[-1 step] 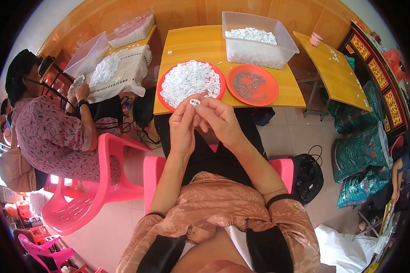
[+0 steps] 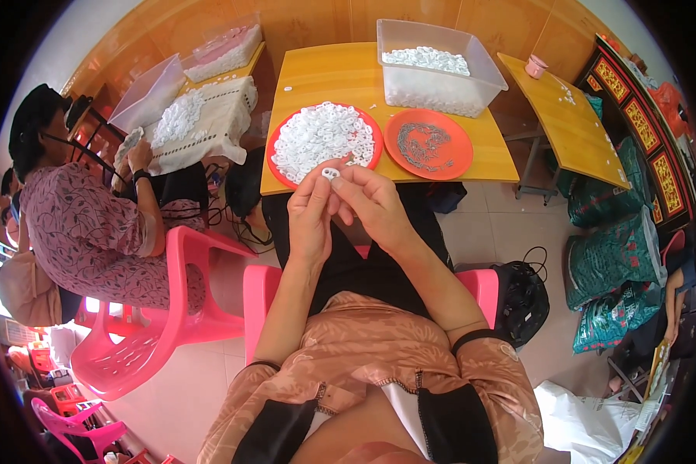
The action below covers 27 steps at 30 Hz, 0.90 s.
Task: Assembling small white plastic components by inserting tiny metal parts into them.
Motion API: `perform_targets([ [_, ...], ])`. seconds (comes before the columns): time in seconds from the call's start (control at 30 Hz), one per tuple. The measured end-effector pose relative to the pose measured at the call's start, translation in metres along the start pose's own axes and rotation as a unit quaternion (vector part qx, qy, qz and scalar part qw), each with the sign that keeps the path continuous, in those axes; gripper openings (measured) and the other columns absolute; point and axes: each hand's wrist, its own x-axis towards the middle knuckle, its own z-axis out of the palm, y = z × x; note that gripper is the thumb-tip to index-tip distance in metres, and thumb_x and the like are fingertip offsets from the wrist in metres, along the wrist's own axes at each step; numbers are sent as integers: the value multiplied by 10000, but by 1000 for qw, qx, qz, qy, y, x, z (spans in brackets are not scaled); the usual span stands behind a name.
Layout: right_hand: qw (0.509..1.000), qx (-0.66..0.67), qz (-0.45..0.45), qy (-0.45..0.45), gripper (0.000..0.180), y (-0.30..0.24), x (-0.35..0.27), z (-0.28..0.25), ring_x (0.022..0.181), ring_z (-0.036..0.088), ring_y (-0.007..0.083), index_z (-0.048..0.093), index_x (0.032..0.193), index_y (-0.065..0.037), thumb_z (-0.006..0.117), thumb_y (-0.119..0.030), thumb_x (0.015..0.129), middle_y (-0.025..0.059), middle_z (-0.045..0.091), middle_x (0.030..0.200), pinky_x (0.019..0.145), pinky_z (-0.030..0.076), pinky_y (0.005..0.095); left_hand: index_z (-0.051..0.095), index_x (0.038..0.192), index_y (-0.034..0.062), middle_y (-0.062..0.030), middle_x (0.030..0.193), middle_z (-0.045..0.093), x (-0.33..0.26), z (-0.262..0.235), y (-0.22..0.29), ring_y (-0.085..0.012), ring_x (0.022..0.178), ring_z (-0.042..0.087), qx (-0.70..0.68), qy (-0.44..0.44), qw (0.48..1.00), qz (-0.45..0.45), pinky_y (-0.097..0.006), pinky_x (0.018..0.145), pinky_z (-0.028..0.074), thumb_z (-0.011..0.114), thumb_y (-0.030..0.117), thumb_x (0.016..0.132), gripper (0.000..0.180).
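Between the fingertips: a small white piece (image 2: 330,174) with dark holes sat pinched, in view above the lap.
Left hand: the left hand (image 2: 311,210) gripped the piece from its left side, thumb raised along the near face, other fingers bent behind.
Right hand: the right hand (image 2: 375,203) closed its thumb and finger on the same piece from the right; how its other fingertips were placed was partly hidden.
Just beyond the fingers: a red plate (image 2: 378,156) carried a heap of white pieces (image 2: 321,139); whether a fingertip touched the rim was unclear.
Right of that, near the fingers: an orange-red plate (image 2: 460,158) bore small grey bits (image 2: 423,139), metallic in look.
Under both plates: a yellow table (image 2: 325,73) reached away from the fingers.
Farther beyond, to the right: a clear bin (image 2: 483,81) held more white pieces.
Well left of the fingers: a person in a patterned top (image 2: 93,209) sat on a pink chair (image 2: 182,309) by a cloth-covered table (image 2: 224,131).
Well right of the fingers: a second yellow table (image 2: 572,139) held a pink cup (image 2: 536,67); green bags (image 2: 611,251) stood beside it.
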Motion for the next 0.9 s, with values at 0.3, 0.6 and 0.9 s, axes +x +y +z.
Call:
perform_targets([
  [0.3, 967, -229, -106, 40, 171, 1, -4, 2, 545, 486, 75, 507, 832, 0, 481, -142, 924, 19, 527, 607, 485, 362, 246, 577, 1149, -31, -13, 899, 604, -1, -1, -1, -38, 655, 481, 23, 25, 999, -8, -175, 559, 389, 533, 160, 932, 293],
  [0.6, 996, -10, 84, -28, 252, -23, -6, -2, 521, 463, 55, 526, 842, 0, 429, -210, 939, -3, 498, 603, 468, 350, 210, 610, 1096, -32, -30, 1030, 566, 3, -8, 0, -86, 817, 540, 190, -41, 973, 126, -203, 667, 452, 557, 120, 907, 247],
  [0.9, 939, -300, -162, -31, 167, -25, -9, -1, 479, 532, 173, 493, 863, -13, 529, -173, 893, 74, 509, 578, 445, 395, 295, 584, 1115, -41, -55, 1044, 587, -8, 4, 5, -123, 932, 555, 49, -15, 996, 69, -256, 848, 437, 556, 184, 919, 300],
])
